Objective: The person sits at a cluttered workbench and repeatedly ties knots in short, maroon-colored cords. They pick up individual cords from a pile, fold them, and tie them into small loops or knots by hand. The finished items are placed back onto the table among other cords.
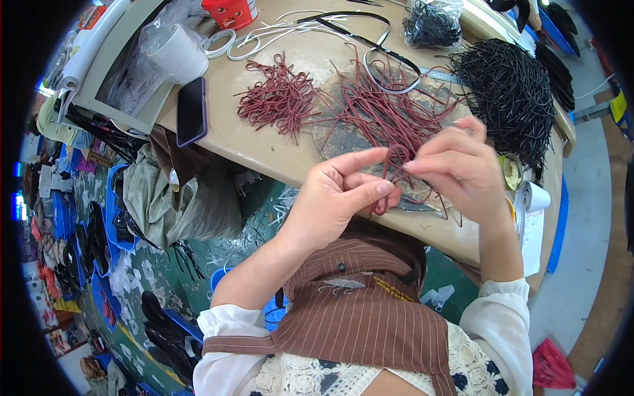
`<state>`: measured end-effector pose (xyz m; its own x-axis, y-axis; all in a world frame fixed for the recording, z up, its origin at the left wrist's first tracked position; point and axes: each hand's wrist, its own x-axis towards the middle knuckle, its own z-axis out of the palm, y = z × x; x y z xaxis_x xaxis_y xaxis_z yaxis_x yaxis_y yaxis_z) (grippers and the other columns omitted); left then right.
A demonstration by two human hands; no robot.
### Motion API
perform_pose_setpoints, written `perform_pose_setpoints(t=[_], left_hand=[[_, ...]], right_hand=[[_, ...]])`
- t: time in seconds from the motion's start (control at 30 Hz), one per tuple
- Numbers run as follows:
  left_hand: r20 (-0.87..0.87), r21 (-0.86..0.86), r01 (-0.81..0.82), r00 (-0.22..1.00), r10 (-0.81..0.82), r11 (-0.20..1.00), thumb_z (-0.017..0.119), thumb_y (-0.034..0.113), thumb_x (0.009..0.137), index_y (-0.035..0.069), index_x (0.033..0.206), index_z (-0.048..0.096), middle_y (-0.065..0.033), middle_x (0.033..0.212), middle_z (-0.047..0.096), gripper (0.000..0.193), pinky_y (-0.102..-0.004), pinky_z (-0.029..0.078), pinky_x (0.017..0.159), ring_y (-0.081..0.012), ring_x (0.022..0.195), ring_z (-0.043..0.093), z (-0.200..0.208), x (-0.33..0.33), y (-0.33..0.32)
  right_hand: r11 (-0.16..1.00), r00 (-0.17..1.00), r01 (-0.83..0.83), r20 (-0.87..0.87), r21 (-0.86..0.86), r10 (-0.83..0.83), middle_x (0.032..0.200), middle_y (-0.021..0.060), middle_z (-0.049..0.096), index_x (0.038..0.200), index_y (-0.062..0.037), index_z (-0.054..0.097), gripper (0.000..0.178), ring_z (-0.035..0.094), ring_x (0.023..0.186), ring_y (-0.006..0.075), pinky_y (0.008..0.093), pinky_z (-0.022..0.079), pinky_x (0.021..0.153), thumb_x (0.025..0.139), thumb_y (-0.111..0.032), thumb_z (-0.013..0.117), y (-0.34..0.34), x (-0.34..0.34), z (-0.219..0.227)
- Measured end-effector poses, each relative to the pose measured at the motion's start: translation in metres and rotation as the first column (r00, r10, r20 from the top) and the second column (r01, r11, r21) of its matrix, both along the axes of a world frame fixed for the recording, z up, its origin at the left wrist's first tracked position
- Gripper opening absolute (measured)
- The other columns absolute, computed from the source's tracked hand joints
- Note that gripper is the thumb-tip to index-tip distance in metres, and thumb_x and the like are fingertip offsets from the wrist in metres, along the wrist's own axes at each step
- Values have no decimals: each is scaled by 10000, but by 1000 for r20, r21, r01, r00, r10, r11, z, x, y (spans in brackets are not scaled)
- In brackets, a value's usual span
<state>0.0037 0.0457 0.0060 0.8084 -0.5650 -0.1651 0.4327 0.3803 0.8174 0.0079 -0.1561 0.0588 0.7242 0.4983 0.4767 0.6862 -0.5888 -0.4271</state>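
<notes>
Between my two hands, above the near edge of the table, a dark red cord (398, 153) is bent into a loop. My left hand (347, 188) pinches it between thumb and fingers, with the forefinger stretched along the loop. From the other side, my right hand (457, 165) grips part of the same cord between thumb and forefinger, its other fingers curled and slightly blurred. Beyond the hands, many loose red cords (389, 105) lie spread over a worn dark board (333, 140). A tangled heap of looped red cords (277, 98) sits to their left.
Black cords (505, 96) are heaped at the right, near an open tin (510, 170) and a white roll (533, 196). A phone (191, 111) lies at the table's left edge. Behind are a red tub (230, 12), white strips (264, 36) and a bag of black cords (432, 25).
</notes>
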Motion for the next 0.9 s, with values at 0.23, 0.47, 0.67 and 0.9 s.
perform_pose_setpoints(t=[0.23, 0.47, 0.67, 0.9], left_hand=[[167, 81, 210, 961, -221, 974, 561, -67, 784, 42, 1374, -4, -131, 774, 626, 825, -268, 486, 682, -155, 736, 613, 16, -18, -4], [299, 82, -152, 946, 121, 985, 518, -83, 803, 46, 1367, 68, -92, 774, 599, 732, -250, 489, 687, -146, 735, 606, 5, -16, 5], [400, 341, -174, 916, 25, 924, 528, -16, 834, -37, 1078, 536, -37, 836, 607, 245, -204, 474, 674, -64, 762, 568, -2, -18, -2], [206, 265, -227, 963, 175, 937, 571, 0, 812, -38, 973, 586, -68, 862, 631, 166, -203, 475, 683, -82, 779, 581, -9, -16, -4]], right_hand=[[978, 964, -135, -206, 162, 167, 718, 13, 612, 777, -94, 666, 74, 570, 651, 142, 281, 409, 678, 703, -93, 660, 1, 9, 1], [853, 667, 145, -687, 501, 290, 808, 90, 628, 828, 28, 581, 96, 598, 706, 123, 236, 468, 641, 757, -19, 625, 11, -27, -29], [702, 467, 295, -739, 648, 485, 910, 125, 626, 966, 60, 577, 221, 612, 837, 143, 262, 486, 776, 752, 23, 620, 11, -33, -14], [832, 617, 264, -749, 488, 243, 754, 53, 625, 825, 14, 620, 111, 584, 697, 80, 201, 462, 626, 742, -47, 660, 24, -28, -35]])
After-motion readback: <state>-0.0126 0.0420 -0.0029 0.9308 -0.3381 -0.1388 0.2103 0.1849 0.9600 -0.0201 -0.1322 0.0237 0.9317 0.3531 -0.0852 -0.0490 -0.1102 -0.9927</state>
